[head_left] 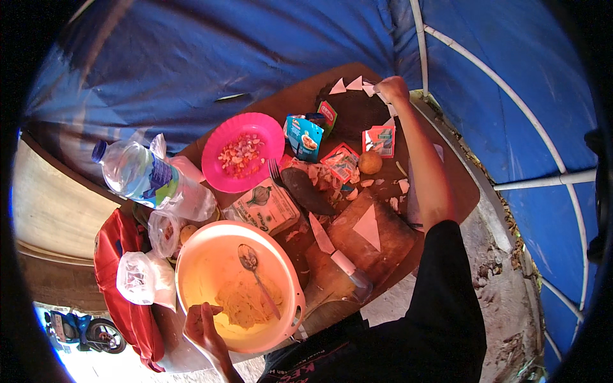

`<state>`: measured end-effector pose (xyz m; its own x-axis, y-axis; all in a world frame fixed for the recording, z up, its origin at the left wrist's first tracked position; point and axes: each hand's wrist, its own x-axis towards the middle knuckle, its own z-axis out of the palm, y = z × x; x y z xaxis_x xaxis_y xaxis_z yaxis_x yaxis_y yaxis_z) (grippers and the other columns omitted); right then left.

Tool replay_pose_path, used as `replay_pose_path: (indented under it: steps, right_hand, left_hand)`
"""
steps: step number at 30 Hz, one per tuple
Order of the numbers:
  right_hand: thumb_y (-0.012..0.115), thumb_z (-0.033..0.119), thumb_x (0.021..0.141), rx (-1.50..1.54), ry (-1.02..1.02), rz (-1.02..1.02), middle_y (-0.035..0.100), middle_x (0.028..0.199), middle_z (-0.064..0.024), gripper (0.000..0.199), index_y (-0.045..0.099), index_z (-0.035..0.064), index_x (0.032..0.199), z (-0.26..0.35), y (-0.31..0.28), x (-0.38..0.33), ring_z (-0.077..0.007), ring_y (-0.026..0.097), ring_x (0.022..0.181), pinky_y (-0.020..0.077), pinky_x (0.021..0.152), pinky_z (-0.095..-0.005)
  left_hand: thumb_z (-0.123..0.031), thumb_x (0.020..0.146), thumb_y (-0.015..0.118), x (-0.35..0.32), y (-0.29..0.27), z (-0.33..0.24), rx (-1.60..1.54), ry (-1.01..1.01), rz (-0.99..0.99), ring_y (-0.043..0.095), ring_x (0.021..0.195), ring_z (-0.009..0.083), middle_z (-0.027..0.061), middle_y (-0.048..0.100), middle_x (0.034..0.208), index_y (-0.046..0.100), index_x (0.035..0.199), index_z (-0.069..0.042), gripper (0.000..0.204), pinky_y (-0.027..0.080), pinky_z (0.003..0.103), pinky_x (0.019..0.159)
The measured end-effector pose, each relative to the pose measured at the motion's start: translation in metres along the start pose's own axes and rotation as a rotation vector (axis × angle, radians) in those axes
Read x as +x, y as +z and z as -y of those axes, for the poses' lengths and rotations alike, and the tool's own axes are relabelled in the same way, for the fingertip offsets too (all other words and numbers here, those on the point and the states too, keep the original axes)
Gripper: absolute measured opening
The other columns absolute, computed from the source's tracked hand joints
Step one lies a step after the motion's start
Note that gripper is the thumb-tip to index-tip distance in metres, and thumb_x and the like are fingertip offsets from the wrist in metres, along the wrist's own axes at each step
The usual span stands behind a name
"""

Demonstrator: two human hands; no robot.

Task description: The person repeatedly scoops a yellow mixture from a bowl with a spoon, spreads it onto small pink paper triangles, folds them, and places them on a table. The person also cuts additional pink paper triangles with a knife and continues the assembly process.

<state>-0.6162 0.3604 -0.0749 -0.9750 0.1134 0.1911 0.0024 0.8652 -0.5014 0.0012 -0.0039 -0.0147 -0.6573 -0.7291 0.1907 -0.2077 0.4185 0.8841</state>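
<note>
My right hand (391,89) reaches to the far edge of the table, its fingers closed at the rim of a dark round tray (348,118). Pale triangular pieces (337,87) stand along that rim, one right at my fingertips; whether I grip it is hard to see. My left hand (203,325) is pinched over the near left rim of a pale orange basin (292,274); what the fingers hold, if anything, is hidden. Inside the basin lie a yellowish mash (246,299) and a metal spoon (260,281). Another pale triangle (368,228) rests on the wooden cutting board (399,239), beside a white-handled knife (338,255).
Left of centre sit a pink plate (239,182) of chopped shallots and a large plastic bottle (137,172). Flour packet (265,207), fork (275,171), stone pestle (306,190), seasoning sachets (303,138) and a round brown item (370,162) crowd the middle. Blue tarpaulin (255,51) hangs behind.
</note>
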Motion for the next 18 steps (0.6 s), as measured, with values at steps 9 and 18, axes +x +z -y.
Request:
replay_pose_path:
  steps: [9, 18]
  right_hand:
    - [0.074, 0.037, 0.077, -0.041, 0.003, -0.123, 0.073, 0.102, -0.0218, 0.033, 0.078, 0.0080, 0.093, 0.004, 0.004, -0.015, -0.0419, 0.070, 0.100, 0.0563, 0.088, -0.0488]
    - [0.076, 0.021, 0.087, 0.535, -0.560, -0.206, 0.075, 0.093, -0.0102, 0.023, 0.076, 0.0034, 0.102, 0.081, -0.086, -0.143, -0.0155, 0.069, 0.084, 0.0536, 0.075, -0.0306]
  left_hand:
    - [-0.017, 0.099, 0.061, 0.002, -0.002, -0.004, 0.032, 0.000, 0.029, 0.062, 0.067, 0.0152, 0.0094, 0.069, 0.069, 0.066, 0.078, 0.004, 0.030, 0.048, 0.032, 0.072]
    - [-0.010, 0.098, 0.062, -0.002, -0.001, 0.004, -0.029, -0.052, -0.024, 0.066, 0.071, 0.0141, 0.0089, 0.072, 0.074, 0.072, 0.094, 0.004, 0.017, 0.053, 0.029, 0.075]
